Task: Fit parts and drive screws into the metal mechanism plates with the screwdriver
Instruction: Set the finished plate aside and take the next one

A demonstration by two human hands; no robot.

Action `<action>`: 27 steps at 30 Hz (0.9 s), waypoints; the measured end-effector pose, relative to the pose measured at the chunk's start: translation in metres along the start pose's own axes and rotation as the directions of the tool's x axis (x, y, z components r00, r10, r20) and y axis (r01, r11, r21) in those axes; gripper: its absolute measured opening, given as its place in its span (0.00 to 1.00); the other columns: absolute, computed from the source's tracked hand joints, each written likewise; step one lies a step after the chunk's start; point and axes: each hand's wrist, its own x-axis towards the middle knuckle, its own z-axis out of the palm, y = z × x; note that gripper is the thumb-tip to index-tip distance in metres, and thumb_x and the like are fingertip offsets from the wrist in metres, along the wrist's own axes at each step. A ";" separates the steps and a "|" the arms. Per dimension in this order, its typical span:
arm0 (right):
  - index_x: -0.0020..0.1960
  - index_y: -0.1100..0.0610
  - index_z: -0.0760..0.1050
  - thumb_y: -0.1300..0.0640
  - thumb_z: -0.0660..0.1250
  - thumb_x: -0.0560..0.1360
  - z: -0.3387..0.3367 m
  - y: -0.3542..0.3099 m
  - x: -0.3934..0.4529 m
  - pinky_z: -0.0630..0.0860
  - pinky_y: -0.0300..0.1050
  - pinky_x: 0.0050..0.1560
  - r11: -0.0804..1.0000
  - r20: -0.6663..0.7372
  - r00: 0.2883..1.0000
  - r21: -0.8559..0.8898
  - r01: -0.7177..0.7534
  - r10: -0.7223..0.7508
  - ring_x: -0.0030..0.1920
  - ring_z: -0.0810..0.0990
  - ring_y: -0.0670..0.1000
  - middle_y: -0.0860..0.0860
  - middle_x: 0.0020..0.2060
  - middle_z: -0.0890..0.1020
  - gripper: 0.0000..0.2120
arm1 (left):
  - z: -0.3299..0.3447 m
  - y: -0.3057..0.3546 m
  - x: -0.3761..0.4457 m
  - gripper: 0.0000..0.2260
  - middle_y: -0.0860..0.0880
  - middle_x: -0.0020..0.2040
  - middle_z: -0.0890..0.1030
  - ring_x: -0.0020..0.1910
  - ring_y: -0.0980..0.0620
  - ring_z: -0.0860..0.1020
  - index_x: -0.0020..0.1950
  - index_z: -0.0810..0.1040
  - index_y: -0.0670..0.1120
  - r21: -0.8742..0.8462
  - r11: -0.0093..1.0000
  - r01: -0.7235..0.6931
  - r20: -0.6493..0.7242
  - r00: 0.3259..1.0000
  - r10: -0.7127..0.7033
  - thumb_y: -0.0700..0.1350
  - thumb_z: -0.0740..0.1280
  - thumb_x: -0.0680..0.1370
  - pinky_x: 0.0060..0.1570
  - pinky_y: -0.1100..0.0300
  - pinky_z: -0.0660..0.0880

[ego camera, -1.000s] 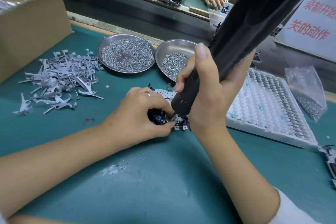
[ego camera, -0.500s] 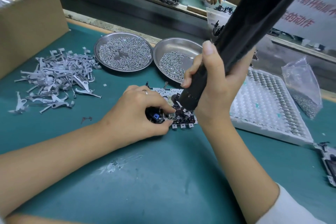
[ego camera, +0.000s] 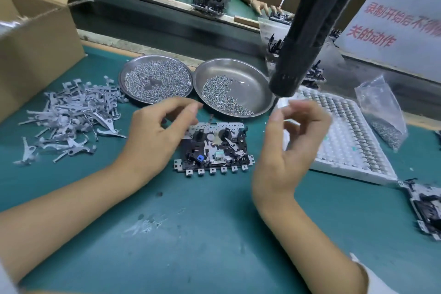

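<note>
Head view: we have let go of the screwdriver (ego camera: 310,31), which a moment ago we gripped in the right hand with its tip down on the plate (ego camera: 214,148). It now hangs free above the bench, up and to the right of the plate. Our right hand (ego camera: 288,141) floats beside the plate, fingers loosely curled, holding nothing. Our left hand (ego camera: 155,136) has lifted off the plate too, fingers relaxed and apart, reaching toward the screw dish (ego camera: 253,83). The plate lies flat on the green mat (ego camera: 191,234) between our hands. That screw seems driven; likely we fetch the next screw or part.
</note>
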 end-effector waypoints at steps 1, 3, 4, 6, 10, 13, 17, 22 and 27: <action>0.53 0.55 0.72 0.56 0.61 0.75 0.001 -0.002 -0.012 0.71 0.41 0.48 0.988 0.193 0.980 -0.130 0.080 -0.053 0.46 0.75 0.48 0.52 0.45 0.75 0.08 | -0.001 -0.002 0.003 0.09 0.59 0.36 0.81 0.36 0.55 0.76 0.49 0.81 0.54 -0.016 1.000 0.026 -0.069 0.997 -0.027 0.52 0.61 0.76 0.41 0.61 0.73; 0.57 0.57 0.77 0.50 0.62 0.75 0.008 -0.002 -0.035 0.73 0.48 0.51 0.861 0.631 0.775 -0.371 0.349 -0.041 0.51 0.77 0.56 0.56 0.52 0.78 0.16 | -0.003 -0.005 0.007 0.10 0.57 0.36 0.81 0.36 0.49 0.74 0.48 0.79 0.57 -0.049 0.998 0.041 -0.157 0.986 -0.048 0.50 0.58 0.78 0.42 0.55 0.72; 0.59 0.55 0.78 0.46 0.62 0.75 0.012 -0.003 -0.044 0.73 0.51 0.54 0.743 0.746 0.666 -0.453 0.492 0.014 0.55 0.76 0.58 0.56 0.56 0.78 0.18 | -0.004 -0.006 0.008 0.10 0.55 0.37 0.80 0.37 0.46 0.73 0.48 0.79 0.57 -0.053 0.998 0.029 -0.183 0.982 -0.038 0.50 0.57 0.78 0.42 0.53 0.72; 0.56 0.51 0.79 0.42 0.61 0.76 0.016 -0.009 -0.049 0.72 0.53 0.57 0.562 0.811 0.575 -0.525 0.639 0.105 0.60 0.74 0.60 0.55 0.59 0.77 0.18 | -0.006 -0.008 0.009 0.11 0.53 0.38 0.79 0.36 0.44 0.72 0.49 0.79 0.56 -0.030 1.000 -0.001 -0.198 0.980 -0.005 0.49 0.56 0.79 0.40 0.55 0.71; 0.47 0.53 0.79 0.42 0.59 0.74 -0.011 -0.026 -0.051 0.74 0.50 0.52 0.575 0.844 0.524 -0.486 0.657 0.115 0.55 0.76 0.57 0.52 0.53 0.79 0.16 | -0.006 -0.016 0.007 0.13 0.53 0.37 0.79 0.34 0.44 0.71 0.53 0.81 0.46 0.006 0.999 -0.036 -0.186 0.982 0.036 0.46 0.57 0.81 0.35 0.66 0.67; 0.41 0.52 0.80 0.46 0.67 0.70 -0.052 -0.031 -0.062 0.76 0.45 0.47 0.603 0.827 0.560 -0.471 0.643 0.049 0.50 0.79 0.55 0.50 0.49 0.81 0.10 | -0.004 -0.020 0.006 0.11 0.55 0.41 0.80 0.34 0.45 0.70 0.53 0.80 0.51 0.022 0.998 -0.067 -0.160 0.985 0.069 0.49 0.57 0.81 0.35 0.64 0.67; 0.38 0.50 0.83 0.46 0.68 0.70 -0.121 -0.028 -0.062 0.79 0.46 0.47 0.564 0.744 0.668 -0.552 0.614 0.000 0.48 0.83 0.53 0.49 0.47 0.84 0.09 | -0.005 -0.027 0.008 0.12 0.60 0.40 0.80 0.35 0.47 0.70 0.49 0.79 0.61 0.009 0.997 -0.080 -0.143 0.986 0.081 0.57 0.57 0.79 0.37 0.65 0.68; 0.45 0.55 0.83 0.45 0.48 0.81 -0.203 -0.020 -0.041 0.69 0.51 0.54 0.457 0.590 0.790 -0.756 0.469 0.166 0.56 0.81 0.56 0.51 0.53 0.83 0.27 | -0.005 -0.041 0.013 0.16 0.59 0.40 0.80 0.37 0.59 0.72 0.48 0.80 0.64 -0.014 0.998 -0.060 -0.102 0.993 0.058 0.67 0.55 0.77 0.40 0.76 0.68; 0.48 0.59 0.82 0.60 0.68 0.76 -0.244 0.000 -0.028 0.75 0.59 0.55 0.396 0.371 0.896 -0.882 0.257 0.245 0.58 0.80 0.58 0.53 0.54 0.82 0.05 | -0.007 -0.050 0.017 0.19 0.58 0.40 0.80 0.37 0.59 0.72 0.50 0.79 0.63 -0.013 1.000 -0.011 -0.094 0.995 0.010 0.70 0.54 0.75 0.41 0.73 0.68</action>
